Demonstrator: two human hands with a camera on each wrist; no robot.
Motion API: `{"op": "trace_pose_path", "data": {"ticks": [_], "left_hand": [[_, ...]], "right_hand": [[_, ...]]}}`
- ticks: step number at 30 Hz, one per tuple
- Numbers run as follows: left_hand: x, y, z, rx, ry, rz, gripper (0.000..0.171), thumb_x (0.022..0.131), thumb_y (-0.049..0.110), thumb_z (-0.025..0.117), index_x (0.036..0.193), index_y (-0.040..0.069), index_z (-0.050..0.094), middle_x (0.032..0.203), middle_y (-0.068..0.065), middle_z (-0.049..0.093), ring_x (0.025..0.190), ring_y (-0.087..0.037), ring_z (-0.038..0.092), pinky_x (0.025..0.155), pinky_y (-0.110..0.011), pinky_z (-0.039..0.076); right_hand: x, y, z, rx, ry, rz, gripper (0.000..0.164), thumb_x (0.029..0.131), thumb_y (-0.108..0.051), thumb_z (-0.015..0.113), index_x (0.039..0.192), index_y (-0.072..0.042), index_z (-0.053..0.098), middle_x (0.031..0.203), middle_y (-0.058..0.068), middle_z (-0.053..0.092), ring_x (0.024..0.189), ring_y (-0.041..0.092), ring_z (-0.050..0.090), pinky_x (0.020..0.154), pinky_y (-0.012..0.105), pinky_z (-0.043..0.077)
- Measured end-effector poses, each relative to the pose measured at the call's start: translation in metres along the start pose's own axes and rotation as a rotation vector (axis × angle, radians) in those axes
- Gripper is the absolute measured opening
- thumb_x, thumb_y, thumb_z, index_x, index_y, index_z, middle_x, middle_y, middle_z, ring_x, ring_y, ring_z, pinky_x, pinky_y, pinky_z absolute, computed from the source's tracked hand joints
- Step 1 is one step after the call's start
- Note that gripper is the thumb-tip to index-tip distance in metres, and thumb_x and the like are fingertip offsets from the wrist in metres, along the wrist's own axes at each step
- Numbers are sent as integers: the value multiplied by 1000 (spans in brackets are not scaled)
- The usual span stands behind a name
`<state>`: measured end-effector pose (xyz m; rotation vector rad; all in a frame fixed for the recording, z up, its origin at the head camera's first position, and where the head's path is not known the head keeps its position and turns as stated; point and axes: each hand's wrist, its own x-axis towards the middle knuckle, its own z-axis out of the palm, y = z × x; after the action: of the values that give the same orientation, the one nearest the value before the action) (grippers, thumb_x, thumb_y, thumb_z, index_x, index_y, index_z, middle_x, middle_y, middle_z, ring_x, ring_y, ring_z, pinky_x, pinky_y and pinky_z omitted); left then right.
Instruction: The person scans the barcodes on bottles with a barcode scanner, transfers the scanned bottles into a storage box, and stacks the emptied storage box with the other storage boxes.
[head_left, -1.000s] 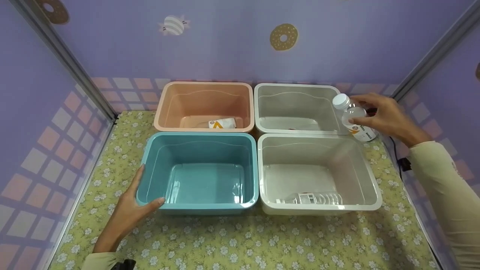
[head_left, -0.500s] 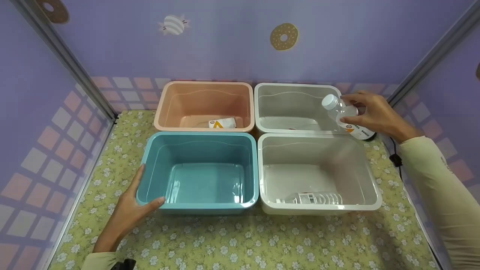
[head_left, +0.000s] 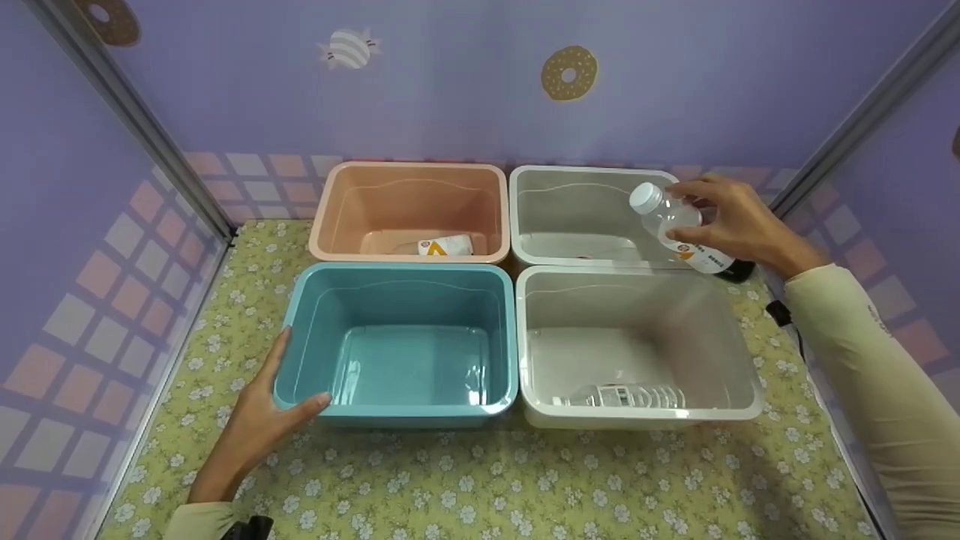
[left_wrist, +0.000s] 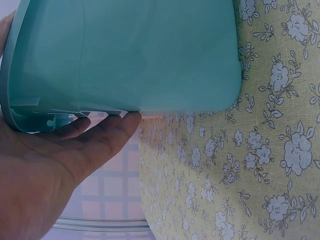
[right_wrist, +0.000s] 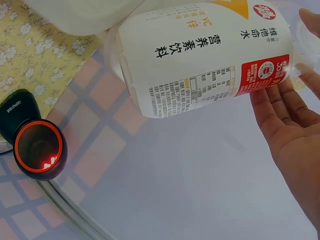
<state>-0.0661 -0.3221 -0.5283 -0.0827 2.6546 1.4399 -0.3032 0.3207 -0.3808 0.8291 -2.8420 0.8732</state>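
My right hand [head_left: 724, 214] grips a clear plastic drink bottle [head_left: 705, 257] around its upper part. The bottle has a white cap and a white, yellow and red label, and leans left, its cap over the right side of the back grey bin [head_left: 592, 171]. In the right wrist view the label of the bottle [right_wrist: 200, 55] is close. My left hand [head_left: 259, 420] rests on the near left corner of the blue bin [head_left: 405, 412], thumb at the front rim. In the left wrist view its fingers [left_wrist: 107, 135] lie nearly straight along the bin's outer wall.
A pink bin [head_left: 409, 259] at the back left holds a labelled bottle [head_left: 446, 246]. The front right beige bin [head_left: 637, 414] holds a clear bottle [head_left: 619, 396] on its side. A black device [right_wrist: 40, 145] with a glowing red ring stands right of the bins, mostly hidden in the head view.
My right hand has moved left with the bottle, and the bottle has tilted further, its cap shifting left over the back grey bin. The left hand has stayed on the blue bin.
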Motion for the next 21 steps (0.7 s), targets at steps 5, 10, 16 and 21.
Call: {"op": "trace_pose_path", "data": {"ticks": [5, 10, 16, 21], "left_hand": [[0, 0, 1, 3, -2, -4, 119, 97, 41, 83, 176, 46, -5, 184, -20, 2, 158, -69, 12, 113, -95, 17], [0, 0, 0, 3, -4, -7, 118, 98, 42, 83, 176, 46, -6, 184, -20, 1, 159, -69, 12, 113, -95, 17], [1, 0, 0, -20, -10, 4, 115, 99, 39, 81, 176, 46, -4, 184, -19, 0, 161, -65, 9, 115, -94, 17], [1, -1, 0, -10, -8, -1, 116, 99, 40, 81, 176, 46, -5, 184, -18, 0, 160, -67, 10, 114, -95, 16]], "right_hand": [[2, -3, 2, 19, -22, 19, 62, 89, -3, 92, 147, 2, 68, 139, 24, 65, 116, 42, 69, 84, 5, 52], [7, -5, 5, 4, -21, 4, 60, 88, -2, 92, 144, 1, 71, 156, 27, 56, 116, 41, 70, 83, 5, 51], [14, -9, 10, -13, -22, -45, 60, 88, -1, 93, 143, 1, 71, 143, 24, 64, 111, 37, 71, 79, 8, 52], [20, -13, 13, -38, -25, -96, 60, 87, -2, 93, 143, 0, 71, 126, 18, 69, 107, 32, 70, 76, 10, 49]]}}
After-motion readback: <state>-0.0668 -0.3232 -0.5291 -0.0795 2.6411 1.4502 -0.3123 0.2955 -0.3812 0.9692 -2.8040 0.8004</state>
